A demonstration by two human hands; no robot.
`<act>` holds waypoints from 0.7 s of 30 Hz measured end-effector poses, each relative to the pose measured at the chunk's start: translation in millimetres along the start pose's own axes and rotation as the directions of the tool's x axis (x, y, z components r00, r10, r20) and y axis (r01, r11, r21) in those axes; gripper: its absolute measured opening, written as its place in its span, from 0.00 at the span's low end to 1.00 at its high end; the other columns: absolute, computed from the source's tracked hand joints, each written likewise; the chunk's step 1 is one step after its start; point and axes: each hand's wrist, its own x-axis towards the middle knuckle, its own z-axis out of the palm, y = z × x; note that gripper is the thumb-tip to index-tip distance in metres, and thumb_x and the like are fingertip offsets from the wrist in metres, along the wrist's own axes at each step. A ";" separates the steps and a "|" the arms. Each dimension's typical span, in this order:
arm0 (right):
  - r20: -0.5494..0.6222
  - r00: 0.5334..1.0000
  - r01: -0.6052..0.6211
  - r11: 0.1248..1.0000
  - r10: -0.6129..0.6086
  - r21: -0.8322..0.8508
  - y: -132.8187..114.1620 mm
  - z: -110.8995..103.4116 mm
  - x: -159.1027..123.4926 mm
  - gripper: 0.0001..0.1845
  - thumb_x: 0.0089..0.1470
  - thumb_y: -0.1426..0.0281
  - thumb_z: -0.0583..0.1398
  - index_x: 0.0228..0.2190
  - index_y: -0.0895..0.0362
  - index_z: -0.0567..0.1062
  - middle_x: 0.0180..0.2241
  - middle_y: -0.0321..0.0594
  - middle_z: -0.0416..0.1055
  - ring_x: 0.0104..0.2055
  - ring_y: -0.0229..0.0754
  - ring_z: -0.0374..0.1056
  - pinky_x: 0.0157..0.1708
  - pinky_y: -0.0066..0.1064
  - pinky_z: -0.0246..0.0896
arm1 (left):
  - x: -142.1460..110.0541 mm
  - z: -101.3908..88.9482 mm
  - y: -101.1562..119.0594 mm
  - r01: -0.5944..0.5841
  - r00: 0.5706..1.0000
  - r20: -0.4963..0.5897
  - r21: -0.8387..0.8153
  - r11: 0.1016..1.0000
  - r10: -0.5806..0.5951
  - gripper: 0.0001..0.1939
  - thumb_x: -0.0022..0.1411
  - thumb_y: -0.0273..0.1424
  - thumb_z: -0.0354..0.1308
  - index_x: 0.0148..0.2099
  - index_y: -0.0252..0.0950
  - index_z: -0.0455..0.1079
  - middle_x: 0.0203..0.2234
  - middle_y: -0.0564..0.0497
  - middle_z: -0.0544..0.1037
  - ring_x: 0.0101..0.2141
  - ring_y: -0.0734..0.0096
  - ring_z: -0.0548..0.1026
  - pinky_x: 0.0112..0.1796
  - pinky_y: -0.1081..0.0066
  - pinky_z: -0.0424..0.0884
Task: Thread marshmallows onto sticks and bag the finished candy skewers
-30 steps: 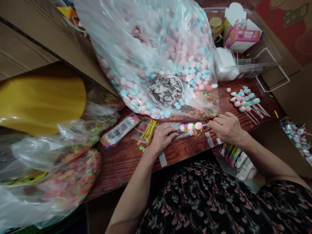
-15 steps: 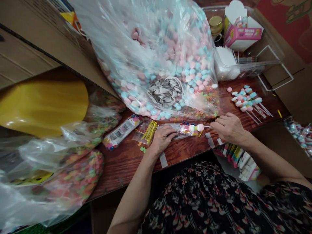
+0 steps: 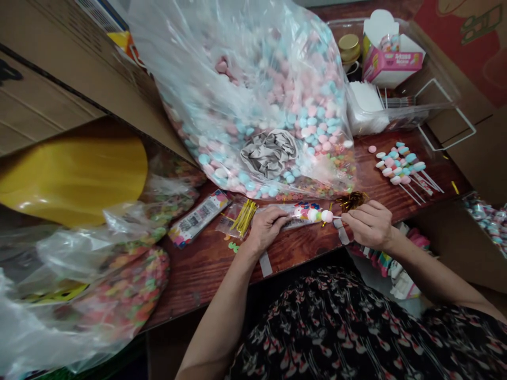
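Note:
A candy skewer (image 3: 317, 215) with pink and white pieces lies partly inside a small clear printed sleeve (image 3: 291, 217) on the wooden table (image 3: 206, 264). My left hand (image 3: 265, 227) is closed on the sleeve, pressing it to the table. My right hand (image 3: 368, 224) pinches the stick end of the skewer, just right of the candies. Gold twist ties (image 3: 351, 199) show just above my right hand.
A huge clear bag of pink, blue and white candies (image 3: 261, 100) fills the middle. Finished skewers (image 3: 400, 164) lie at right. Yellow twist ties (image 3: 243, 215), a packet (image 3: 200, 217), bags of coloured candy (image 3: 119, 285), a yellow roll (image 3: 71, 179) and cardboard boxes (image 3: 51, 68) sit left.
My right hand has drawn slightly down and back, uncovering the gold ties. The skewer and my left hand have stayed almost where they were.

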 end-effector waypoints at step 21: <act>0.051 0.998 -0.031 0.996 0.027 0.083 3.3 18.4 18.3 0.11 0.58 0.76 0.53 0.31 0.58 0.75 0.24 0.38 0.72 0.28 0.39 0.60 0.31 0.34 0.48 | -7.2 4.4 -4.0 0.046 0.999 -0.005 0.038 0.998 -0.046 0.14 0.61 0.34 0.62 0.48 0.37 0.72 0.31 0.52 0.74 0.28 0.75 0.71 0.32 0.73 0.69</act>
